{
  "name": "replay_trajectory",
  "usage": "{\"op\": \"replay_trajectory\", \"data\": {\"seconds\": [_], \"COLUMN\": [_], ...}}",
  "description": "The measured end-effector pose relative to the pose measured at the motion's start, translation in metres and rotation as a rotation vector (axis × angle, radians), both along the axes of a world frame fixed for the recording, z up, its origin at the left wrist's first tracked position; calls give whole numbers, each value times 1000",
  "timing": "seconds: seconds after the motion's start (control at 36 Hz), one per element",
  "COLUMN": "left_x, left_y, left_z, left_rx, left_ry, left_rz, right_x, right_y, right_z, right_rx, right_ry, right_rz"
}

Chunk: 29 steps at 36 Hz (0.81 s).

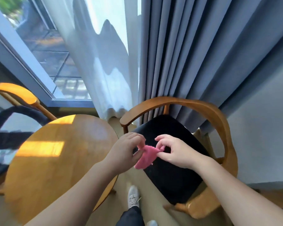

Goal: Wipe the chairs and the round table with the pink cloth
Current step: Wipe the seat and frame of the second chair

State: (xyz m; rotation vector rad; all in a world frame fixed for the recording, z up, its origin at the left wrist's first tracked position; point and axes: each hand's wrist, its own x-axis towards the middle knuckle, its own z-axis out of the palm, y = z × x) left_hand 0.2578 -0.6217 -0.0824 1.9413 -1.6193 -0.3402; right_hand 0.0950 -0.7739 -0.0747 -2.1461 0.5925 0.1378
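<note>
A chair point(20, 93) stands far left, with the sunlit table point(55, 152) beside it. Over the gap between the table and the second chair point(203, 105), the left hand point(126, 149) pinches one upper corner of the cloth point(145, 158), fingers curled and wrist bent inward. The cloth hangs bunched between both hands, touching no surface, probably being spread or refolded into a wiping pad. The right hand point(175, 150) pinches the other corner with thumb and forefinger, its other fingers fanned, above the black seat point(170, 176).
</note>
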Motion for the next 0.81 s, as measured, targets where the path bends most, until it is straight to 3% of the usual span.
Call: {"op": "replay_trajectory", "data": {"seconds": [0.17,0.31,0.81], "left_x": [33,57,107], "left_y": [-8,-23,-73], "left_z": [-15,-26,-61], "left_rx": [179,276,250], "left_ry": [-51,34,242], "left_rz": [109,114,299], "right_x": [35,55,118], "right_y": [-20,-43,-117], "right_z": [-12,-12,-22], "right_rx": [11,10,-133], "right_ry": [80,149,127], "right_rz": [-2,-13,-128]}}
